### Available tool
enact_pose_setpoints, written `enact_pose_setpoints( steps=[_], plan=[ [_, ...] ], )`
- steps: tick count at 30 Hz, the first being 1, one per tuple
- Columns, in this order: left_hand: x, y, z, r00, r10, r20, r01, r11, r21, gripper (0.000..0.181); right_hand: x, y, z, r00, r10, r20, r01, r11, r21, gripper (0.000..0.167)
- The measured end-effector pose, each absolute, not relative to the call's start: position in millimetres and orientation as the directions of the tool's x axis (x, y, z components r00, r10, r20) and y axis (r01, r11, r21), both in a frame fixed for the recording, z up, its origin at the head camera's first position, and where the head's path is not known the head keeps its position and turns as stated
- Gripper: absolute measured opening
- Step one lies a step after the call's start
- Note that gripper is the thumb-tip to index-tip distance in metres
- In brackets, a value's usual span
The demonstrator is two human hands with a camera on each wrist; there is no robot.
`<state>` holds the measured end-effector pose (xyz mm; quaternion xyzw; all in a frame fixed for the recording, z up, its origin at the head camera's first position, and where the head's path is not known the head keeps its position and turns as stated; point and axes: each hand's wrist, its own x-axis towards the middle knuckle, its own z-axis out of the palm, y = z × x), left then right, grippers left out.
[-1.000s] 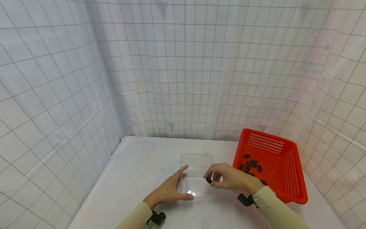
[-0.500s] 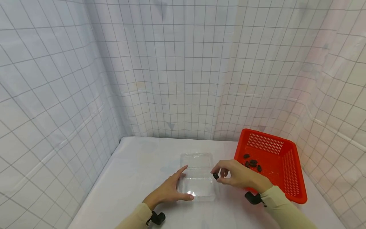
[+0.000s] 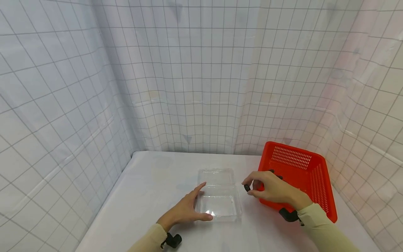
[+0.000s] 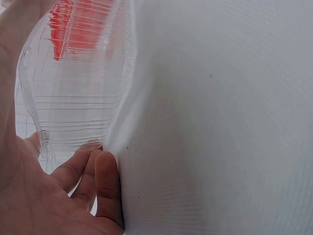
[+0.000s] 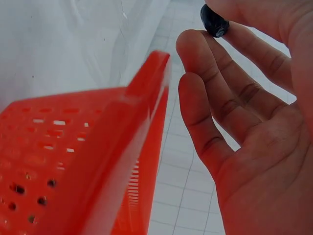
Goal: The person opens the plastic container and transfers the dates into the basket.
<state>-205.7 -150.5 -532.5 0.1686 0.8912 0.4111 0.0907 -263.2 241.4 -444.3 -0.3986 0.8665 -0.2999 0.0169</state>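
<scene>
My right hand (image 3: 275,189) pinches a small dark oval piece (image 3: 247,188) between thumb and fingertips, in the air between the clear container and the red basket. The right wrist view shows this piece as shiny and nearly black (image 5: 214,22); its kind is unclear. A clear plastic container (image 3: 220,206) with its hinged lid (image 3: 215,176) laid back rests on the white table. Against the container's left side lies my left hand (image 3: 185,210), thumb and fingers spread and fairly straight. In the left wrist view, its fingers (image 4: 106,183) touch the clear wall (image 4: 73,112).
A red perforated basket (image 3: 329,192) stands at the right. Dark pieces (image 3: 280,177) inside it are mostly hidden behind my right hand. White gridded sheets (image 3: 189,87) enclose the table at the back and both sides.
My right hand has moved right and slightly away from me, from over the clear container toward the red basket, still pinching the dark piece. The left hand stays put.
</scene>
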Motion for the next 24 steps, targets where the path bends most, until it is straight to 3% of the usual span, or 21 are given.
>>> enact_pose_setpoints(
  steps=[10,24],
  plan=[
    [-205.1,-151.6,-534.3,-0.927,0.375,-0.013,0.232,0.598,0.767,0.131,-270.2,263.1,-444.0,-0.678,-0.693,0.246,-0.697,0.499,-0.515,0.033],
    [-204.5,-150.8,-530.2,-0.927,0.375,-0.027,0.223,0.604,0.765,0.129,-268.6,293.0,-438.5,-0.755,-0.626,0.195,-0.62,0.585,-0.523,0.032]
  ],
)
